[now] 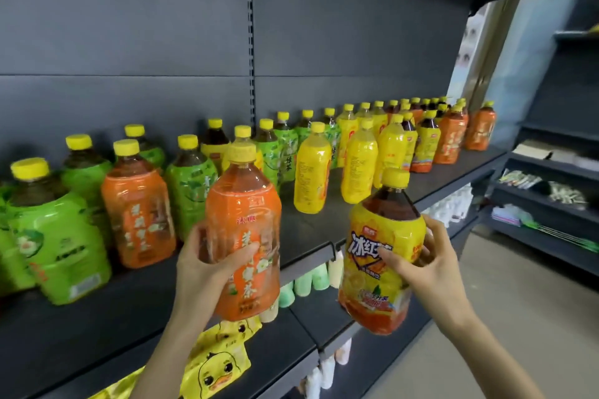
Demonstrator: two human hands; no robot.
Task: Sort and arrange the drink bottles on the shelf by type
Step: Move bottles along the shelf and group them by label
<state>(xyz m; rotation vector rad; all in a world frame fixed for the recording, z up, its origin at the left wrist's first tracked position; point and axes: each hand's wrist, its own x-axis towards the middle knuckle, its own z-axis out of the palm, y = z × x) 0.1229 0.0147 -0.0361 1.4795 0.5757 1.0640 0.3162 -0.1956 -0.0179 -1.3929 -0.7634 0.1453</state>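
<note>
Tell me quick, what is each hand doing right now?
Left hand: grips the orange-labelled bottle, held in front of the shelf.
Right hand: grips the yellow-labelled bottle, tilted.

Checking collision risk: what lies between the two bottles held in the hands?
Head view: between the orange-label bottle and the yellow-label bottle shows only bare shelf and its front edge, with small pale bottles beneath.

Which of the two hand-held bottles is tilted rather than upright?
The yellow-labelled bottle in the right hand: its cap leans to the right of its base. The orange-labelled bottle in the left hand stands about upright.
</note>
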